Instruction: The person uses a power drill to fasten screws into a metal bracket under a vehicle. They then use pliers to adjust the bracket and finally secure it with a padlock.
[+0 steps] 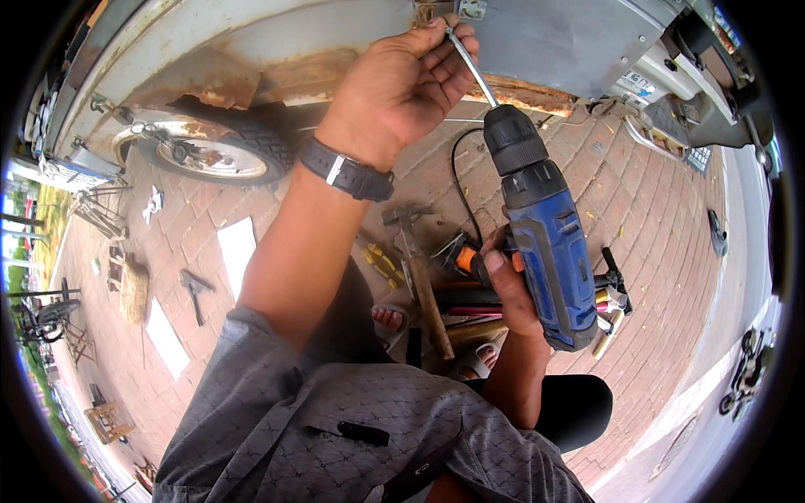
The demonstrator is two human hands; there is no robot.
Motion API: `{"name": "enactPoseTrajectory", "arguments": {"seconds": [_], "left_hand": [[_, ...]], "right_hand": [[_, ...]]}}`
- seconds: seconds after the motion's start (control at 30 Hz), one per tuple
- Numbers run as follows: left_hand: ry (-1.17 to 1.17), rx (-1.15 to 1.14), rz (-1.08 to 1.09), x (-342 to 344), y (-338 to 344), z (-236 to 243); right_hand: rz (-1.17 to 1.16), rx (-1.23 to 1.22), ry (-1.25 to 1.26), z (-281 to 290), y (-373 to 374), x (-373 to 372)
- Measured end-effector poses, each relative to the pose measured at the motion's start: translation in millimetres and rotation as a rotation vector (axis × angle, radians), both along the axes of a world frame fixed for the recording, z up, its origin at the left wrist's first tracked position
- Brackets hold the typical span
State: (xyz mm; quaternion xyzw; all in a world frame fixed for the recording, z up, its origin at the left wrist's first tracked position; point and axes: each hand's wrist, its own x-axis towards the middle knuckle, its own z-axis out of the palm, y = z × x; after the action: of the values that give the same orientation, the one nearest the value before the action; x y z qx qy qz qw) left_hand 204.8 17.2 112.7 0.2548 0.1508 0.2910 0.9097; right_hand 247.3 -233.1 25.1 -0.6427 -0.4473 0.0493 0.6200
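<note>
My right hand (pixel 513 293) grips a blue and black cordless drill (pixel 552 251), its chuck aimed up and away from me. A long, thin silver driver bit (pixel 475 69) sticks out of the chuck. At the bit's far end, my left hand (pixel 402 88) has its thumb and forefinger closed around the tip, palm turned toward the drill. Whether a screw sits in those fingers cannot be made out. Just beyond the fingertips is the rusty lower body panel (pixel 310 71) of a vehicle, next to a grey panel (pixel 545 42).
A wheel (pixel 210 155) stands under the panel at left. Between my feet lie a hammer (pixel 423 285), yellow-handled pliers (pixel 381 264) and an orange and black power tool (pixel 464 254) with a cord. A riveter-like hand tool (pixel 194 293) and white sheets (pixel 168 339) lie on the brick paving at left.
</note>
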Motion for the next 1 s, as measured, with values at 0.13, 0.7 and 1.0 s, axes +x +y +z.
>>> {"name": "enactPoseTrajectory", "arguments": {"seconds": [0.13, 0.7, 1.0], "left_hand": [[0.009, 0.024, 0.013, 0, -2, 0], [-0.01, 0.05, 0.003, 9, -9, 2], [0.141, 0.135, 0.077, 26, -11, 8]], "right_hand": [[0.039, -0.017, 0.083, 0, -1, -1], [0.092, -0.003, 0.197, 8, 7, -9], [-0.122, -0.16, 0.004, 30, 28, -23]]}}
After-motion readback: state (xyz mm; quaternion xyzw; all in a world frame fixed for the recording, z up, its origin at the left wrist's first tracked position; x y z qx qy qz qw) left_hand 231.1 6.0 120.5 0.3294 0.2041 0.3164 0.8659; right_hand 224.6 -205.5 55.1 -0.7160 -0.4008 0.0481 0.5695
